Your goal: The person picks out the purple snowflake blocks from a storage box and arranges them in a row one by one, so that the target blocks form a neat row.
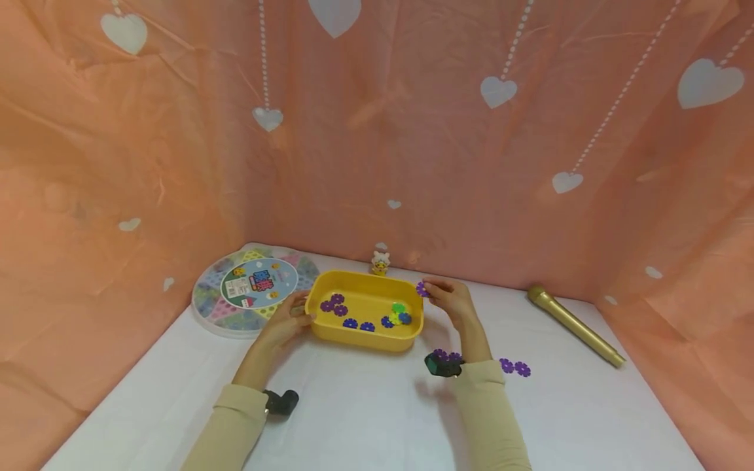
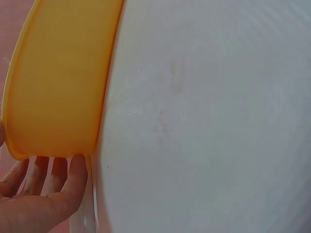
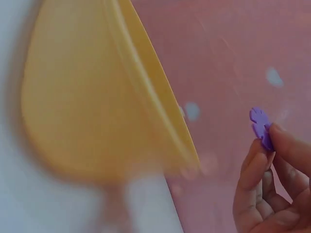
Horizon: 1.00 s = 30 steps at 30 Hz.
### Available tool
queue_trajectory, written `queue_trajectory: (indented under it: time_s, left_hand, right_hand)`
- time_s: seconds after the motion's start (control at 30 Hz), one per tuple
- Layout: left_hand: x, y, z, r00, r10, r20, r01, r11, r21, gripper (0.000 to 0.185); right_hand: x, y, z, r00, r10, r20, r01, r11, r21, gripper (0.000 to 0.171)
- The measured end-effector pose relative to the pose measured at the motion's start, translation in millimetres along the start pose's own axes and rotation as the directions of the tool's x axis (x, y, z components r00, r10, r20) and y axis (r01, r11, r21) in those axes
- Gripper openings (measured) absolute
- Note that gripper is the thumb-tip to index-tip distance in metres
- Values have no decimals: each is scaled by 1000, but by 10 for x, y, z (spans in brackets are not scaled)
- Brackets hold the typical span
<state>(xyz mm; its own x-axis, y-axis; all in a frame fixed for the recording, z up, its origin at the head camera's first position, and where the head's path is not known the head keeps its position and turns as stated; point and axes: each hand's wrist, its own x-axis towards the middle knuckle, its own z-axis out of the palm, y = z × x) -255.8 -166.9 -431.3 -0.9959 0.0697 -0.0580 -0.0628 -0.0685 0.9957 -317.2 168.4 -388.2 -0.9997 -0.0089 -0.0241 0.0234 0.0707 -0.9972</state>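
Note:
A yellow tub (image 1: pixel 366 339) stands mid-table with several purple, blue and green flower-shaped discs (image 1: pixel 333 305) lying inside. My left hand (image 1: pixel 287 322) rests against the tub's left end; in the left wrist view its fingers (image 2: pixel 52 180) lie under the yellow tub (image 2: pixel 58 82) wall. My right hand (image 1: pixel 450 297) hovers at the tub's far right corner and pinches a purple flower disc (image 1: pixel 421 289) between thumb and fingers. The right wrist view shows that purple disc (image 3: pixel 261 127) held upright at my fingertips (image 3: pixel 286 141), beside the blurred yellow tub (image 3: pixel 92 111).
More purple discs (image 1: pixel 514 367) lie on the white table right of my right forearm. A round game board (image 1: pixel 254 286) sits at the left, a small toy figure (image 1: pixel 380 261) behind the tub, a gold microphone (image 1: pixel 574 324) at the right. Pink curtains enclose the table.

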Motion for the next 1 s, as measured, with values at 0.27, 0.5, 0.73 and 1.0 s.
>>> queue_trajectory:
  time_s: [0.27, 0.5, 0.73, 1.0]
  left_hand:
    - [22, 44, 34, 999, -52, -6, 52, 998, 43, 61]
    - [43, 36, 28, 998, -62, -8, 63, 997, 54, 63]
    - [40, 14, 18, 999, -37, 0, 37, 998, 52, 62]
    - [35, 25, 34, 999, -47, 10, 47, 996, 72, 62]
  right_hand:
    - [-375, 84, -875, 999, -36, -20, 39, 982, 186, 19]
    - [-715, 253, -1534, 992, -11, -124, 5, 999, -48, 14]
    - [-1002, 459, -1919, 970, 121, -209, -158, 973, -171, 20]
    - [-1135, 643, -2022, 949, 42, -313, -183, 881, -437, 28]
